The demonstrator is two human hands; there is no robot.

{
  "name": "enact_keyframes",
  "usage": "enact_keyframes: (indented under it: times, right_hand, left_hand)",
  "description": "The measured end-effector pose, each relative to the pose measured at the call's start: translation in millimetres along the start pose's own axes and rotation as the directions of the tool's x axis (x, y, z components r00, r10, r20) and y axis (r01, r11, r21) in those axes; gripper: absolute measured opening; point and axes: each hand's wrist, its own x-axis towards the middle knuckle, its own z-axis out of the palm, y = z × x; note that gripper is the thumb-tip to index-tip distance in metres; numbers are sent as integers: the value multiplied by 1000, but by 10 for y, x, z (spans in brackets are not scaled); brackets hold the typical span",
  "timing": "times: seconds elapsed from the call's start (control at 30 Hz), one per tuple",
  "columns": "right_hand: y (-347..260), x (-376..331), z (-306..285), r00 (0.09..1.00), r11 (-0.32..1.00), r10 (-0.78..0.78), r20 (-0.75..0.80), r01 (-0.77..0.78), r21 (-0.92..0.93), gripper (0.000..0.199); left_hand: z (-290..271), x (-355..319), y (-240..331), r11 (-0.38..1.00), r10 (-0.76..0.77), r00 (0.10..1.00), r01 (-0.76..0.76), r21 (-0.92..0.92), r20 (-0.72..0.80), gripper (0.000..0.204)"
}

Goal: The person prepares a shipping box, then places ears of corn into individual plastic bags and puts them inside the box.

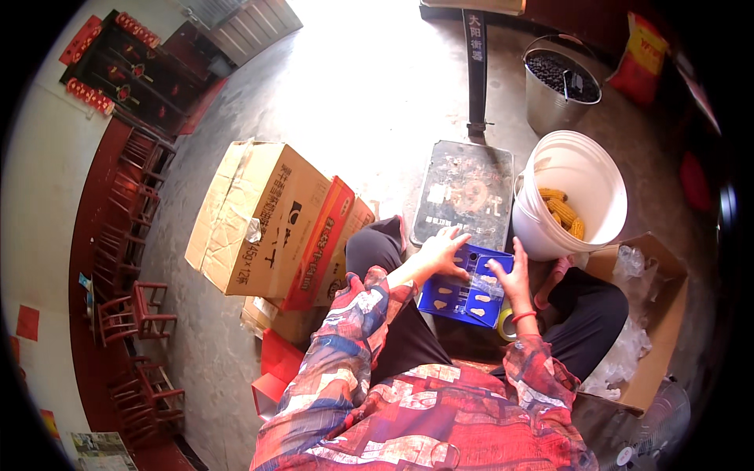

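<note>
A flat blue box [465,295] with pale corn-shaped pictures rests on my lap. My left hand [441,251] lies spread on its far left part, fingers apart. My right hand [510,273] presses on the box's right side, next to a small clear strip on the lid. A roll of yellow tape [505,324] sits under the box's right edge, near my right wrist with its red band. Whether either hand grips the box is unclear.
A white bucket [597,177] with several corn cobs [562,210] stands to the right. A platform scale [465,192] lies ahead. A metal pail [559,82] of dark pieces stands further off. Cardboard cartons [255,216] are stacked left; an open carton with plastic bags [640,322] is right.
</note>
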Motion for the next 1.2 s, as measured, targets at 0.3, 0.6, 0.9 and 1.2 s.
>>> enact_keyframes:
  times: [0.3, 0.6, 0.9, 1.2]
  right_hand:
    - [-60, -202, 27, 992, 980, -91, 93, 106, -169, 90]
    - [179, -176, 61, 981, 965, -193, 23, 194, -175, 66]
    - [182, -171, 104, 985, 966, -170, 5, 168, -196, 58]
    - [212, -160, 111, 986, 970, -165, -5, 161, -184, 51]
  left_hand:
    - [72, -35, -234, 990, 112, 989, -119, -75, -95, 89]
    - [66, 50, -280, 994, 72, 997, -75, -80, -37, 71]
    - [38, -42, -181, 999, 36, 999, -35, 31, -10, 95]
    - [185, 43, -367, 999, 26, 983, -34, -41, -181, 73]
